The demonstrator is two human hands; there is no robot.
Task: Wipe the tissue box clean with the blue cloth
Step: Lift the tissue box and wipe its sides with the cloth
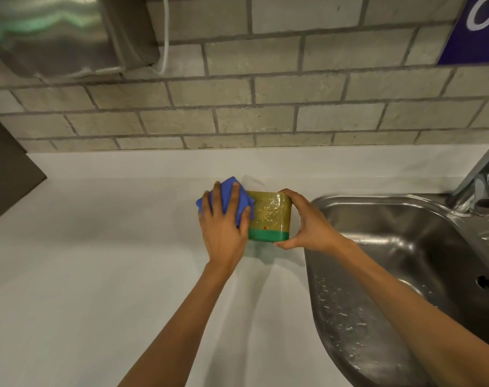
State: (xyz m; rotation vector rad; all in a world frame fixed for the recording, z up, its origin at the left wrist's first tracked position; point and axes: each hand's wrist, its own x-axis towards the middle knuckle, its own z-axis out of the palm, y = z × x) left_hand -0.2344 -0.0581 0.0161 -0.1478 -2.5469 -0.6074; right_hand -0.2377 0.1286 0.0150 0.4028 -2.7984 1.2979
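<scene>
The tissue box [270,216] is olive yellow with a green band along its near edge and stands on the white counter [98,275]. A white tissue [250,182] pokes out behind it. My left hand [223,227] presses the bunched blue cloth [237,202] against the box's left end, fingers spread over the cloth. My right hand [307,222] grips the box's right end, thumb at the near corner and fingers over the far top edge.
A wet stainless steel sink [391,275] lies directly right of the box, with a chrome tap [480,180] at its far right. A brick-tiled wall [265,107] backs the counter. A steel dispenser [56,34] hangs upper left; a dark panel [6,169] juts in at left.
</scene>
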